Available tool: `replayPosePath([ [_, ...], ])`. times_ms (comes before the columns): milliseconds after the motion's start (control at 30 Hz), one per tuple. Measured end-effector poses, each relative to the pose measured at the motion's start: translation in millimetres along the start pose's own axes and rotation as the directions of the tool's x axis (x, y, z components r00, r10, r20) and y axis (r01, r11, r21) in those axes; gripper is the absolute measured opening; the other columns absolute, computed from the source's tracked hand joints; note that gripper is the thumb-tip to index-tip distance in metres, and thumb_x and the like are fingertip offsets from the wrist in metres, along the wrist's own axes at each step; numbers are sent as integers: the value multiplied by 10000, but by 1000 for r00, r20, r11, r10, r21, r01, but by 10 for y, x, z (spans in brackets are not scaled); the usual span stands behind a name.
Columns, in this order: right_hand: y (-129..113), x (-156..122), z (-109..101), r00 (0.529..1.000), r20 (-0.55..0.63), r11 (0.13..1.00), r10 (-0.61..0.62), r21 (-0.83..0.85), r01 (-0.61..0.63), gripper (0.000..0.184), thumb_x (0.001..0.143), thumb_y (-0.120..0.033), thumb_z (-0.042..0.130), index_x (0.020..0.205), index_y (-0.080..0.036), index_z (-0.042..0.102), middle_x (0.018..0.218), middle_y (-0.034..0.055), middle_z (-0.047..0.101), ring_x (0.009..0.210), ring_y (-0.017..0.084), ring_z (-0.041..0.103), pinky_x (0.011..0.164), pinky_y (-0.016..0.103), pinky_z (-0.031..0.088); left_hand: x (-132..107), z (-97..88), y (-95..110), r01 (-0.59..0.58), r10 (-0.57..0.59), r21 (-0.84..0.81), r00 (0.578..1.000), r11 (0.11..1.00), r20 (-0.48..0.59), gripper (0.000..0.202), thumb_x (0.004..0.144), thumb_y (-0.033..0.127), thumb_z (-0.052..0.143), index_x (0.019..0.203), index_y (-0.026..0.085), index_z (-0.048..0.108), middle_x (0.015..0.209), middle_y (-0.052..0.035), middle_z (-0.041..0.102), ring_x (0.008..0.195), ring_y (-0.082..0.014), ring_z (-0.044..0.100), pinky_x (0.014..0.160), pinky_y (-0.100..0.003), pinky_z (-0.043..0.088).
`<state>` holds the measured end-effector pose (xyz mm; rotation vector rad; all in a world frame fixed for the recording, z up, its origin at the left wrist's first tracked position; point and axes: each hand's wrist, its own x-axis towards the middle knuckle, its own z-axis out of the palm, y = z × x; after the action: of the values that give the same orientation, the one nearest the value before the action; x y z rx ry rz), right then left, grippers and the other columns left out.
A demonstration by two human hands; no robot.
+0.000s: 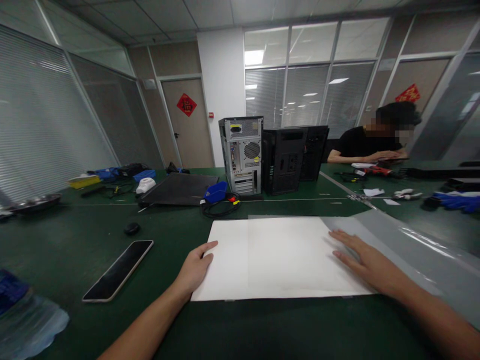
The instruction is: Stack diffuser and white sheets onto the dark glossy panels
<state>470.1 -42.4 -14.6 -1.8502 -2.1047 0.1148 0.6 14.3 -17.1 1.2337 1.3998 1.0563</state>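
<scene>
Left hand point(194, 271) touches white rectangular paper sheet point(285, 260) at nine o'clock, grip unclear; right hand point(365, 261), fingers spread, at three

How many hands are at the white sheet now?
2: the left hand at the left edge of the white sheet, the right hand spread over its right end. Neither is hidden; a seated person's hands are farther back, apart from it.

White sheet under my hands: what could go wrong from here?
1. The loose clear plastic sheet spreads beside the right hand; a sideways slide of that hand might drag or crease it.
2. The black cable lies just past the far edge of the white sheet, so pushing forward could snag it.
3. The phone lies to the left of the left hand; a wide sweep might knock it.
</scene>
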Motion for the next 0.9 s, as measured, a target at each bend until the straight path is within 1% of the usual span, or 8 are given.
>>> replayPosePath([
  [100,134,11,-10,992,-46,991,116,-62,-118,615,868,-617,358,1278,-202,553,1316,85,534,1200,278,495,1065,500,355,-6,6,3,-5,5,-6,1000,1000,10,484,732,163,577,1213,133,618,1223,-117,648,892,-186,647,785,-275,472],
  [200,125,7,-15,993,-30,992,110,-54,-112,579,872,-609,351,1144,-191,645,1207,98,606,1094,281,563,988,490,430,-5,11,-7,-7,7,-18,1000,1000,20,489,745,166,556,1231,129,596,1175,-119,666,813,-169,646,746,-270,474],
  [300,-25,0,-7,1000,9,1000,28,10,-28,528,884,-589,359,1181,-245,628,1250,56,586,1130,253,548,1003,453,430,1,10,-18,-4,4,-27,1000,1000,13,478,740,158,548,1214,140,606,1131,-105,680,790,-160,639,726,-259,467],
  [400,-141,6,20,998,31,996,-57,66,55,501,891,-575,371,1217,-273,603,1276,37,569,1164,239,529,1028,458,411,4,7,-16,2,-2,-41,1000,999,1,467,728,153,550,1189,159,621,1097,-83,685,765,-149,628,706,-247,460],
  [600,-83,9,101,994,64,996,-84,25,83,489,863,-600,425,1214,-310,602,1342,11,513,1232,230,478,1079,455,366,10,14,-24,33,-34,-94,999,995,-17,491,709,161,537,1195,167,605,873,-41,703,635,-142,602,631,-253,463],
  [667,-70,1,113,993,74,996,-91,30,89,496,861,-604,427,1225,-313,595,1367,10,490,1254,238,458,1087,461,355,16,14,-34,36,-39,-108,999,994,-28,494,698,154,531,1186,168,609,842,-33,699,624,-142,600,620,-250,463],
  [767,-91,-7,110,991,96,995,-94,32,92,509,866,-604,414,1246,-310,582,1389,14,467,1277,245,434,1098,473,336,19,12,-35,32,-39,-122,998,992,-52,511,691,132,515,1193,170,601,944,-45,702,670,-140,615,634,-242,467],
  [900,-132,-9,101,988,127,996,-88,40,84,508,872,-595,411,1276,-323,555,1416,2,434,1309,239,396,1116,480,307,1,16,8,37,-47,-136,996,990,-72,569,712,122,506,1278,170,540,1081,-63,690,724,-141,631,647,-235,473],
])
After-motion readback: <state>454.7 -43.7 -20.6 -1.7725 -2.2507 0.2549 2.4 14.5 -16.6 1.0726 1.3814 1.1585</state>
